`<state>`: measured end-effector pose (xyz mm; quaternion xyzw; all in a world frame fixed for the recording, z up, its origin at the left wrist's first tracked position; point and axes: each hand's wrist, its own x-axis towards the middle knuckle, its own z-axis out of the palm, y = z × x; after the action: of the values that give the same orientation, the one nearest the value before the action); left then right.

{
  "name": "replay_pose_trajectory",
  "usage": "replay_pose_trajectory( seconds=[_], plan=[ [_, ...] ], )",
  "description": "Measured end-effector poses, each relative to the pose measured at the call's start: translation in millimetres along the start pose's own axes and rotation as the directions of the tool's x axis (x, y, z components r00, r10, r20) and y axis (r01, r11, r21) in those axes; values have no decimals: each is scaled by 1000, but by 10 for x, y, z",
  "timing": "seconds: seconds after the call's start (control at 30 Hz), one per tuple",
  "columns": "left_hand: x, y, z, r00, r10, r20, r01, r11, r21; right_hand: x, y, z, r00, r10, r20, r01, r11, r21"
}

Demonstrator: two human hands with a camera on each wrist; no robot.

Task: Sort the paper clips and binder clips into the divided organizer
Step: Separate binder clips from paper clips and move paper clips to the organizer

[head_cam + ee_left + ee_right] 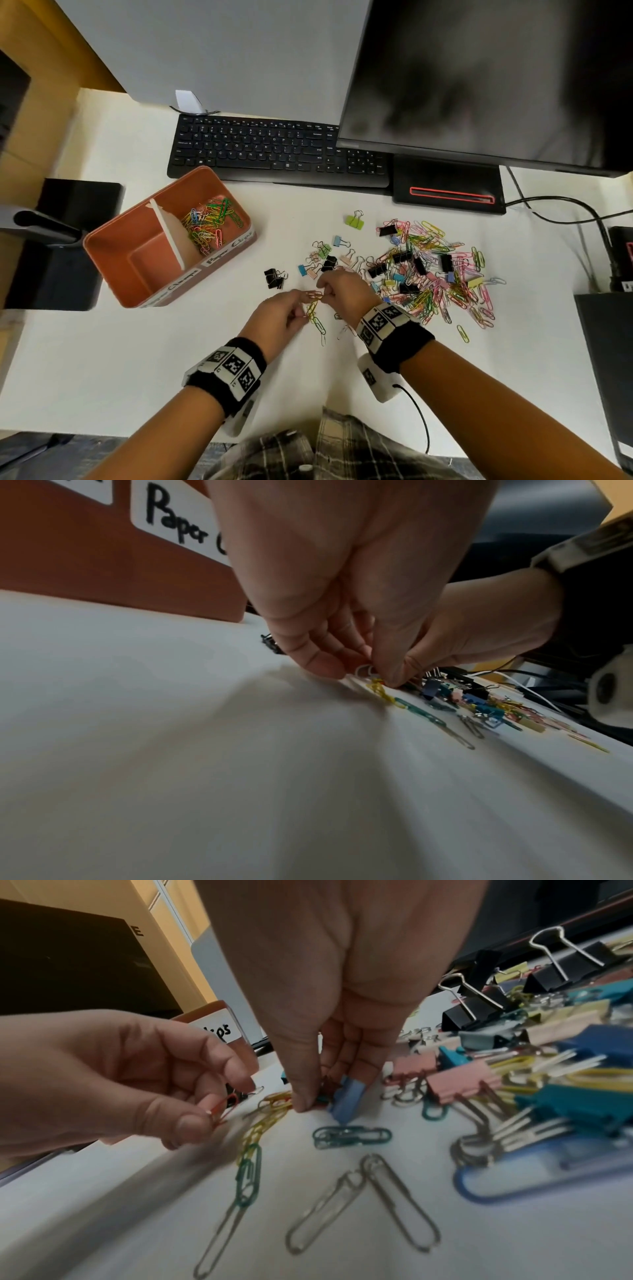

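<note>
White desk (102, 359), keyboard (274, 147), dark monitor (496, 78); left hand (277, 317) pinching a red paper clip (224, 1106), right hand (342, 291) pinching linked paper clips (317, 317); orange organizer (113, 253) at left, clip pile (428, 274) at right

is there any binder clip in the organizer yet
No: in the head view the organizer holds only paper clips in one compartment; the other compartment is bare.
</note>
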<state>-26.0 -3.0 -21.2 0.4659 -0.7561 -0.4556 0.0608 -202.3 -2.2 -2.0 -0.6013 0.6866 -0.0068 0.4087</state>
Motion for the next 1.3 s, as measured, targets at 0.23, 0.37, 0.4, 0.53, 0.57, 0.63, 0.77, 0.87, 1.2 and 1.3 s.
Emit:
replay_pose_trajectory(
  seconds=[0.23, 0.37, 0.4, 0.53, 0.57, 0.63, 0.77, 0.87, 1.2, 1.3],
  plan=[
    [53, 22, 111, 994, 93, 60, -103, 975, 197, 42, -45, -71, 998, 16, 55, -12, 997, -72],
    [84, -3, 130, 998, 50, -35, -45, 992, 122, -3, 0, -54, 1000, -8, 3, 8, 1000, -7],
    [84, -1, 125, 999, 33, -40, -29, 995, 97, -5, 16, -49, 1000, -12, -13, 13, 1000, 11],
    [97, -66, 132, 992, 125, -20, -119, 975, 186, -32, 41, -43, 999, -32, -19, 33, 999, 21],
    [98, -75, 121, 992, 128, -20, -121, 969, 214, -52, 47, -52, 999, -36, -25, 37, 999, 25],
    [101, -69, 97, 990, 138, -31, -126, 961, 245, -90, 69, -93, 997, -46, -57, 50, 997, 61],
    [130, -49, 76, 996, 92, 17, -92, 944, 317, -164, 111, -189, 985, -68, -159, 89, 987, 133],
    [137, 14, 88, 996, 50, 76, -79, 891, 446, -184, 123, -259, 964, -92, -248, 128, 983, 134],
    [-27, 258, -477, 983, 72, -170, -48, 989, 142, -138, -340, -596, 912, -192, -362, 241, 966, 95],
    [-45, 282, -1100, 899, 42, -436, 7, 994, 111, 46, -760, -662, 886, -259, -385, 317, 943, 97]
  ],
)
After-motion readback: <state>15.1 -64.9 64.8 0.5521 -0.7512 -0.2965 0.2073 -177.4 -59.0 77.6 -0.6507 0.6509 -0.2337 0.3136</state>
